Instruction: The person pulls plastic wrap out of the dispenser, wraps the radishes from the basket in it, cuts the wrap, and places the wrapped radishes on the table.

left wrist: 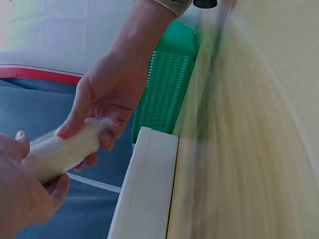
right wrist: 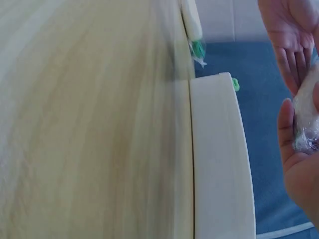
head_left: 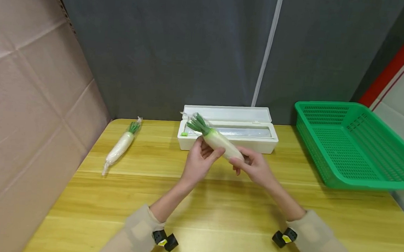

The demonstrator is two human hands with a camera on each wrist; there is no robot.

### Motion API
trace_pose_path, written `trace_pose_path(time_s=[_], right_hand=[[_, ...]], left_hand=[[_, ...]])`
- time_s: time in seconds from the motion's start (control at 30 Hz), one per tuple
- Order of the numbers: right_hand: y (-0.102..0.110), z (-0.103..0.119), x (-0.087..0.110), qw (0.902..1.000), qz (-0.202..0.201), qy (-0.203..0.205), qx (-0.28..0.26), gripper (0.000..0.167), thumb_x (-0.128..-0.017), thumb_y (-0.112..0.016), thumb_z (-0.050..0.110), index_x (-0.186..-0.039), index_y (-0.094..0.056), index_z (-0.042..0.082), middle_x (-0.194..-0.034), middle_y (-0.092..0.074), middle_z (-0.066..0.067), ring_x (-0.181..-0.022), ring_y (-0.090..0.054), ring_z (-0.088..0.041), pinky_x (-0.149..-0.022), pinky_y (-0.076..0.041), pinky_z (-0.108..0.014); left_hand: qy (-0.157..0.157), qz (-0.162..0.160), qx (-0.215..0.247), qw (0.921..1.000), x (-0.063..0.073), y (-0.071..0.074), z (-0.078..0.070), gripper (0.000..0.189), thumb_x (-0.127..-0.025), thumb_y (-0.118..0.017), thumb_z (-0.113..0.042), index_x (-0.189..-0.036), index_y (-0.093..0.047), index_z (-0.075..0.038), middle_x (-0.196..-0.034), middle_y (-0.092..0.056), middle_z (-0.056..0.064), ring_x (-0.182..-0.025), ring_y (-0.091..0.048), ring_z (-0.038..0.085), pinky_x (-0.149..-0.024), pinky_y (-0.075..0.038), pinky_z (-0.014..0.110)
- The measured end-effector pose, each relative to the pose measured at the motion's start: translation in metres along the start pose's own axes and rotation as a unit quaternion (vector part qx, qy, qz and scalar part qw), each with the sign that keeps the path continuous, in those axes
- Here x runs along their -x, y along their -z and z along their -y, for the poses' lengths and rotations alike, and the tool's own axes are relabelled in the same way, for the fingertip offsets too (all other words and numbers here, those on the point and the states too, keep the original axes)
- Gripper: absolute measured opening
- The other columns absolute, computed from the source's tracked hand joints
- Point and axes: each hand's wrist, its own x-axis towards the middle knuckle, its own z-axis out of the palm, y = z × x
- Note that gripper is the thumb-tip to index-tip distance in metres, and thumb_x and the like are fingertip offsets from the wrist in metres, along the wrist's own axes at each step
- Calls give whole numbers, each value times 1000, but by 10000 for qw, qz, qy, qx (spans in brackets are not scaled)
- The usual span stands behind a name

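Note:
Between both hands, a white radish (head_left: 223, 143) with green leaf stubs is held tilted above the table, clear film around it. My left hand (head_left: 200, 158) grips its middle near the leafy end, thumb on top. The lower tip is pinched by my right hand (head_left: 255, 166). In the left wrist view the film shines along the radish (left wrist: 65, 152); the right wrist view shows film gathered at its end (right wrist: 305, 132). Just behind the hands stands a white cling film box (head_left: 226, 143), its lid raised and a film roll inside.
A second wrapped radish (head_left: 120, 148) lies at the left of the wooden table (head_left: 217, 219). On the right sits a green perforated basket (head_left: 344, 181). A dark grey curtain (head_left: 175, 55) hangs behind the table.

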Motion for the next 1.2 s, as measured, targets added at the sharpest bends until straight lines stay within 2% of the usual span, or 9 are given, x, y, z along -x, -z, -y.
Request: trace_pose_path(time_s=[0.1,0.27,0.43,0.53,0.63,0.77,0.93,1.2], right_hand=[[-4,-2,0,10000,-31,38,-16,27,-98,-65,4,-124,-63,-4,-81,-62,-17,-62,-61,-21,-56,-55,-39],[-9,-5,-1,10000,36,-47,81,32,-99,-66,8,-129,-62,-2,-86,-64,-15,-66,-62,-23,-59,-57,-40],[-13,-3,-4,9997,150,-140,119,40,-98,-66,8,-136,-57,-2,-92,-65,-15,-74,-62,-40,-63,-57,-45],[-15,-2,-6,9995,204,-125,182,43,-97,-66,7,-138,-54,-4,-95,-65,-14,-77,-61,-45,-64,-58,-47],[-16,0,-7,9990,303,-45,328,40,-97,-65,6,-136,-56,-2,-98,-67,-13,-76,-63,-39,-64,-57,-47],[-16,0,-8,9980,446,89,444,36,-100,-61,5,-135,-56,0,-103,-72,-12,-74,-65,-30,-63,-57,-47],[-15,2,-9,9976,480,196,466,36,-102,-58,3,-137,-55,-2,-101,-73,-12,-72,-64,-23,-64,-58,-38],[-14,5,-13,9939,514,499,841,36,-100,-61,2,-136,-57,-1,-102,-71,-8,-77,-63,-18,-69,-56,-31]], left_hand=[[45,-259,22,9997,0,-3,2,61,-92,-75,-8,-142,-40,1,-128,-60,22,-118,-60,32,-98,-51,36],[-17,-298,-81,9995,-1,-1,5,62,-90,-76,-5,-140,-41,-1,-124,-58,21,-113,-61,32,-93,-55,36],[-190,-284,-134,9993,-4,2,4,58,-92,-74,-6,-139,-41,-2,-122,-58,19,-110,-60,29,-91,-56,38],[-256,-286,-129,9992,-7,5,0,56,-94,-72,-6,-140,-40,-1,-123,-57,18,-110,-58,27,-90,-56,38],[-376,-346,-66,9987,-11,11,-4,53,-96,-68,-3,-139,-39,1,-124,-55,19,-110,-57,26,-89,-55,36],[-564,-577,33,9967,-16,19,-10,49,-96,-65,-2,-137,-39,3,-122,-55,19,-106,-57,22,-86,-54,30],[-711,-877,31,9936,-22,30,-16,45,-96,-66,-5,-134,-42,4,-116,-57,15,-100,-57,17,-83,-52,25],[-471,-1218,-222,9912,-26,45,-17,43,-95,-69,-10,-130,-47,2,-113,-59,12,-99,-57,18,-83,-49,26]])
